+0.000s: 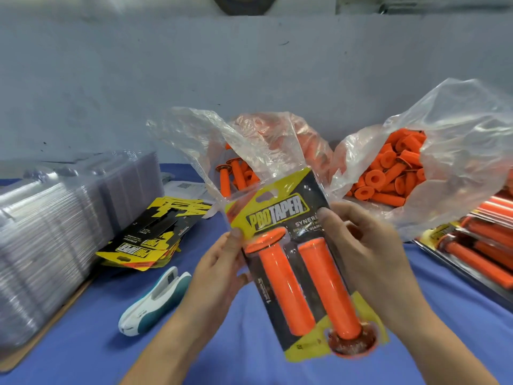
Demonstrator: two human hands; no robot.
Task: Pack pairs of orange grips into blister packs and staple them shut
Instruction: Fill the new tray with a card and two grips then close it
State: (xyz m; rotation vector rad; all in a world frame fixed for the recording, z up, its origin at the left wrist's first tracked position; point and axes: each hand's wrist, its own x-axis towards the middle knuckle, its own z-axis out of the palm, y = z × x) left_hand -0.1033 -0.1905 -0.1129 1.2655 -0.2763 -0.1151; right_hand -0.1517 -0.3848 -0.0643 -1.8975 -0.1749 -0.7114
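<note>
Hold state: the blister pack (280, 215) is in the air above the blue table cover (83, 343), tilted, with its header away from you. Your left hand (219, 270) pinches the left edge, thumb on the front. Your right hand (369, 251) grips the right edge, thumb pressed on the printed header. Two orange grips (280, 284) lie side by side inside the pack. The stapler (155, 298) lies on the cover, left of your left hand. Printed cards (155, 234) and empty blister shells (50, 218) sit further left. Plastic bags (458, 129) of loose grips sit behind.
</note>
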